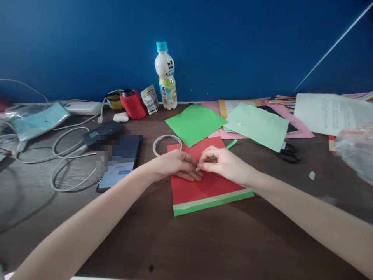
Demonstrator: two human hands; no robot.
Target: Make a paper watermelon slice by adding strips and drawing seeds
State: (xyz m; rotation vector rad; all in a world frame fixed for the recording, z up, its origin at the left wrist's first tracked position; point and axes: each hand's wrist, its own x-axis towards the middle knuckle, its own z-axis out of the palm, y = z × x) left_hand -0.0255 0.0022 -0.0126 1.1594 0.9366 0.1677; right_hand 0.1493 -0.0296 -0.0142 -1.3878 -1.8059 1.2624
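A red sheet of paper [201, 190] lies on the table, with a pale green band and a brighter green band [214, 203] along its near edge. My left hand [182, 165] rests over the sheet with its fingers stretched out, palm side partly hidden. My right hand [217, 163] pinches a narrow green paper strip [232, 144], whose far end sticks out beyond the knuckles. A small whitish end of the strip shows between the two hands, close to my left fingertips. Beside my left hand, a roll of tape [155, 146] lies flat, touching or near the red sheet's corner.
Behind the red sheet lie a green sheet [195, 122] and a pale green sheet [258, 126]. A bottle [167, 81] stands against the blue wall. Leftward are a phone [122, 167], a black device [101, 133] and looped cables [55, 155]. Crumpled clear plastic [357, 151] sits at right.
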